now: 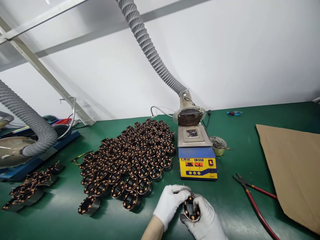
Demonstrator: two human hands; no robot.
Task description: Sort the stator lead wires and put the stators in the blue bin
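Observation:
A motor stator (pixel 185 209), a ring with copper windings round its inside, is held between my two white-gloved hands at the front of the bench. My right hand (pixel 208 218), its fingertips stained dark, grips the ring from the right, thumb and fingers around its rim. From the left, my left hand (pixel 172 201) closes its fingers at the upper left rim; the very fingertips are partly hidden. Short wire ends poke out at the ring's lower edge. Left of my hands stands a large group of similar stators (pixel 131 183), openings facing up, with one stator (pixel 95 206) tilted at its front.
Beyond my hands sits a yellow-and-blue solder pot (pixel 198 166) under a fume hood (pixel 187 100) with a grey hose (pixel 150 50). A small tin (pixel 219 151) stands beside it. Red-handled cutters (pixel 255 203) and cardboard (pixel 292 166) lie right; more stators (pixel 32 191) lie far left.

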